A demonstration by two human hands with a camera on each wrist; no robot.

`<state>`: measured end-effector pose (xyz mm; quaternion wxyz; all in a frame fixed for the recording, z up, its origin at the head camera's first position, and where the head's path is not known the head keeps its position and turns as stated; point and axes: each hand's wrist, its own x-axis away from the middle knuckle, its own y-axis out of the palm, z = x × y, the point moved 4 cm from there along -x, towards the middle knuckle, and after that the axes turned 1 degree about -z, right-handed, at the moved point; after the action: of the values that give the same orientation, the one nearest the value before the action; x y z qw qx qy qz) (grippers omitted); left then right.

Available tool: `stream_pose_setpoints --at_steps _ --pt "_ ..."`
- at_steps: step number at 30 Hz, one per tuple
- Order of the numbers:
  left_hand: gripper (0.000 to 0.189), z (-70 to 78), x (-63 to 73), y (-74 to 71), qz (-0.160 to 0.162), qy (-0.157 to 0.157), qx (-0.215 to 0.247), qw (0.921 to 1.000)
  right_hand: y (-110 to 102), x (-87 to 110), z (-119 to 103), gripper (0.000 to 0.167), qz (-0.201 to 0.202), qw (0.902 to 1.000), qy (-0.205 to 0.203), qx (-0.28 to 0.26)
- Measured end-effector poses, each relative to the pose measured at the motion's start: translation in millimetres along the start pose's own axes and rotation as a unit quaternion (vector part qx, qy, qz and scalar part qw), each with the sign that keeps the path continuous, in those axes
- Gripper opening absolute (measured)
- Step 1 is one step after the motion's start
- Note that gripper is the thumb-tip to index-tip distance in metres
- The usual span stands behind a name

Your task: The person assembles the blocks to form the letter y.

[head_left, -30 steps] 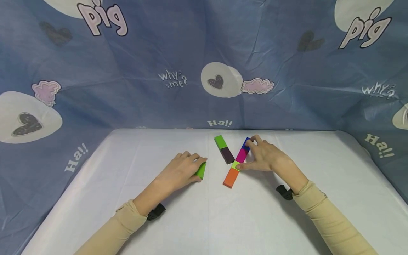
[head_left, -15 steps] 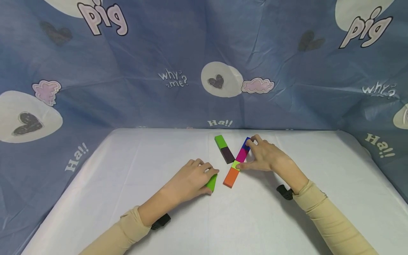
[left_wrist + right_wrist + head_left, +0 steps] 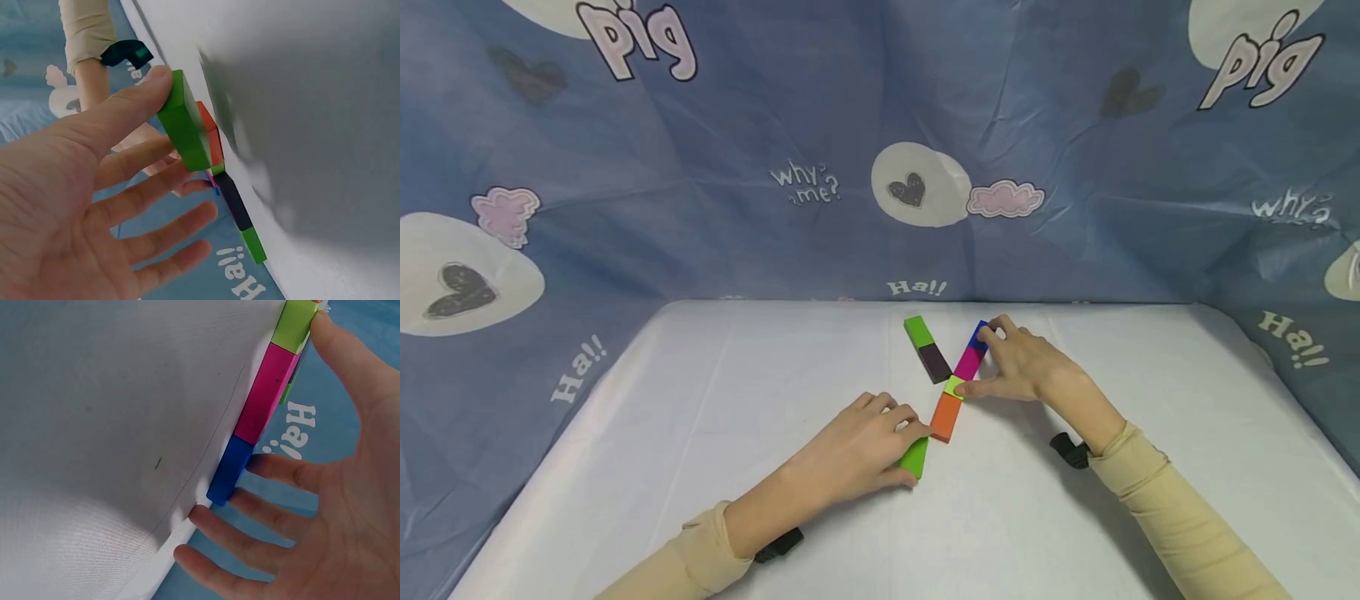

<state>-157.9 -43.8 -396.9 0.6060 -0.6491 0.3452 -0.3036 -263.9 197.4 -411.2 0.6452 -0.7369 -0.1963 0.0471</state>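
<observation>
My left hand pinches a green block between thumb and fingers. That block's far end is close to the near end of an orange block; I cannot tell if they touch. Beyond the orange block, a slanted row continues with a yellow-green block, a magenta block and a blue block. My right hand lies along the row's right side. Its thumb touches the yellow-green block, and fairly straight fingers touch the blue one.
A dark brown block and another green block lie end to end, slanting to meet the row near its middle. All rest on a white-covered table. Behind it hangs a blue printed cloth.
My left hand has carried the green block rightward and nearer to me, up to the orange block's near end. The orange block has turned slightly. My right hand stays in place.
</observation>
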Motion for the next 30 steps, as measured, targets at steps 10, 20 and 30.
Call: stream_pose_setpoints --at_steps 10,20,30 --pt "0.057 15.3 -3.2 6.8 -0.019 0.054 0.027 0.9980 0 -0.1 1 0.100 -0.004 1.0000 0.002 -0.001" --pt "0.057 18.6 -6.7 10.2 -0.007 0.032 -0.002 0.9995 0 -0.5 -1 0.098 -0.003 1.0000 0.003 -0.003" --pt "0.052 15.4 -6.8 11.6 0.038 0.026 -0.022 0.9987 1 -0.9 -1 0.100 -0.007 0.9999 0.007 -0.003"
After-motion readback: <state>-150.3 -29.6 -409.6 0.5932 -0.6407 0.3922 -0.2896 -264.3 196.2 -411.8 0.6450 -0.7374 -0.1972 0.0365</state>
